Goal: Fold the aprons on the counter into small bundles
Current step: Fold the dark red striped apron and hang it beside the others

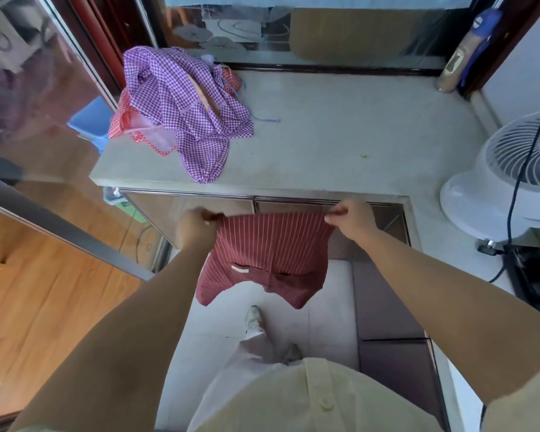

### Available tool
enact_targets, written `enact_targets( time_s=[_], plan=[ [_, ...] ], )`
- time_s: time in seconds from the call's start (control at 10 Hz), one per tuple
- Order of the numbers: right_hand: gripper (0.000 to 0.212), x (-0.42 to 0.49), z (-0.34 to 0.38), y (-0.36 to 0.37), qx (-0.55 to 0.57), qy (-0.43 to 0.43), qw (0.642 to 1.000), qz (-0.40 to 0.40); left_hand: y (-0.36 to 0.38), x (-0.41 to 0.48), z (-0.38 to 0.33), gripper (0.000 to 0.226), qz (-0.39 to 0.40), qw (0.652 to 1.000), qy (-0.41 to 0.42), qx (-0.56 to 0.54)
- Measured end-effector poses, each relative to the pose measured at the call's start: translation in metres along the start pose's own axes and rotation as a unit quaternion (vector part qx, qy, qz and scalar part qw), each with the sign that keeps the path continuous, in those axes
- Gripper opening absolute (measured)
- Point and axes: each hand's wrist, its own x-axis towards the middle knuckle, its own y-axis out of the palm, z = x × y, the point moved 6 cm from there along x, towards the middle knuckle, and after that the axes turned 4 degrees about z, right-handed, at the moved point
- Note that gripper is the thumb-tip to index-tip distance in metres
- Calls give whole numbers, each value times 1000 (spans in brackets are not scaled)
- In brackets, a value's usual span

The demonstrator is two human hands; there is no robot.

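Your left hand and right hand each pinch a top corner of the dark red striped apron, fingers curled tight on the cloth. It hangs stretched between them in front of the counter's near edge. On the counter's far left, a purple checked apron lies heaped over a red checked apron.

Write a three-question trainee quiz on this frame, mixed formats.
1. True or false: the striped apron lies flat on the counter.
2. Left hand, right hand: which pinch the striped apron? A left only; B right only; C both.
3. Fill in: the purple apron lies over a ___ checked apron.
Key: 1 false, it hangs in the air before the counter; 2 C; 3 red.
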Motion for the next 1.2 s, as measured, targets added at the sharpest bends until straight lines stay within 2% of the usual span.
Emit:
enact_targets(
  time_s=[0.1,0.2,0.3,0.4,0.5,0.6,0.7,0.8,1.0,1.1,1.2],
  plan=[
    [9,-8,44,-40,160,-159,941,-253,-29,-13,-53,4,-176,969,150,-92],
    [9,-11,61,-41,237,-227,905,-272,-27,-18,-73,3,-176,947,221,-156],
    [11,-5,46,22,-43,-88,979,180,33,-10,-36,3,224,960,86,144],
    [36,-56,-10,61,-285,102,776,554,51,-63,36,35,597,732,-150,291],
    [28,-32,-17,54,-225,97,872,422,45,-30,47,24,444,873,-132,149],
    [11,0,-6,32,-39,52,975,212,26,11,35,20,194,979,-57,32],
    [14,12,8,15,54,17,994,89,18,24,18,24,108,994,-6,-9],
    [18,18,18,4,99,-23,995,19,10,33,9,26,73,995,13,-60],
    [3,20,27,-7,160,-111,978,-78,-5,29,-9,24,-8,995,62,-79],
    [5,22,28,-5,180,-117,969,-123,-13,23,-23,22,-66,991,97,-60],
    [13,6,15,40,-16,55,957,284,23,12,-11,20,272,953,17,130]
  ],
)
